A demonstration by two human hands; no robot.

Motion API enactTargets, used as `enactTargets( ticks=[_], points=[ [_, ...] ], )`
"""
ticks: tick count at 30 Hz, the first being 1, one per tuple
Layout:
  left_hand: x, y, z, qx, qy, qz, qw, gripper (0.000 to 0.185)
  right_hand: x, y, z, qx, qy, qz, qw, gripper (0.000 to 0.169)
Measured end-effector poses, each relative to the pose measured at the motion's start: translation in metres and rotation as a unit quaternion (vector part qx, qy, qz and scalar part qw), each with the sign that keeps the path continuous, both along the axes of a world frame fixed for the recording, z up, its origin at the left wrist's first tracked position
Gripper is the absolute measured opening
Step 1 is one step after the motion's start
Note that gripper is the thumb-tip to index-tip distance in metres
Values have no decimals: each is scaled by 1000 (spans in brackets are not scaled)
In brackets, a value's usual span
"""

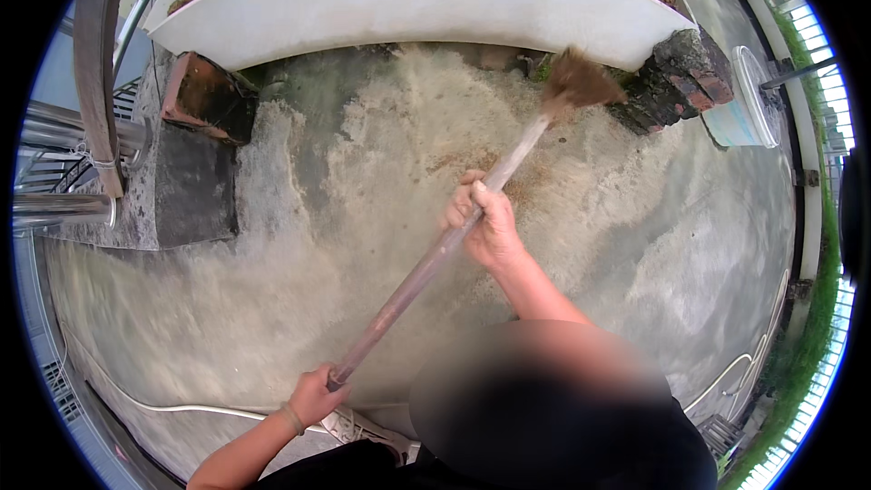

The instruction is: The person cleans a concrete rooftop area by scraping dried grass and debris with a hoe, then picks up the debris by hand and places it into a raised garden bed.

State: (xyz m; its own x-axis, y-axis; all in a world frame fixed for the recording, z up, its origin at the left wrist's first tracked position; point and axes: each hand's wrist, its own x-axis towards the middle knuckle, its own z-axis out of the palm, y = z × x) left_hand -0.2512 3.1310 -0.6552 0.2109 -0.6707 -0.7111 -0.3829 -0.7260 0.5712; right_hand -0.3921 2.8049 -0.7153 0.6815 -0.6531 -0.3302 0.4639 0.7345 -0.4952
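Note:
My left hand (316, 396) grips the butt end of a long wooden handle (401, 303), low in the view. Farther up the same handle, my right hand (484, 221) is wrapped around it, thumb on top. The handle slants up to the right and ends in a brown, soil-coloured tool head (578, 85). That head is blurred, so whether it is a shovel or a hoe blade I cannot tell. It is beside a stack of dark, weathered bricks (680, 85), in front of the white wall of a soil-filled planter (422, 3). Loose brown soil (469, 162) is scattered on the concrete floor (354, 218).
A brick block (207, 99) stands under the planter's left end. Left of it are a wooden post (99, 75) and metal pipes (64, 209). A white bucket (742, 105) is at the right. A pale hose (197, 408) crosses the floor behind my shoe (360, 427).

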Motion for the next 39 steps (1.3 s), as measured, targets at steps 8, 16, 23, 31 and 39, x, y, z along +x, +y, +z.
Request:
enactTargets(
  ticks=[8,16,23,31,39],
  points=[
    [3,18,-20,-28,-107,-15,994,23,-9,13,4,-77,212,20,974,32],
    [-6,16,-20,-10,-101,-18,995,23,-12,10,-34,-140,313,54,938,26],
    [-4,24,-37,-5,-114,-44,993,18,-13,22,-38,-94,359,71,926,31],
    [-9,31,-32,24,-69,-7,997,22,-17,26,-49,-69,362,87,926,34],
    [-11,24,-27,93,71,61,991,27,-9,17,-38,-149,374,116,908,31]
  ],
)
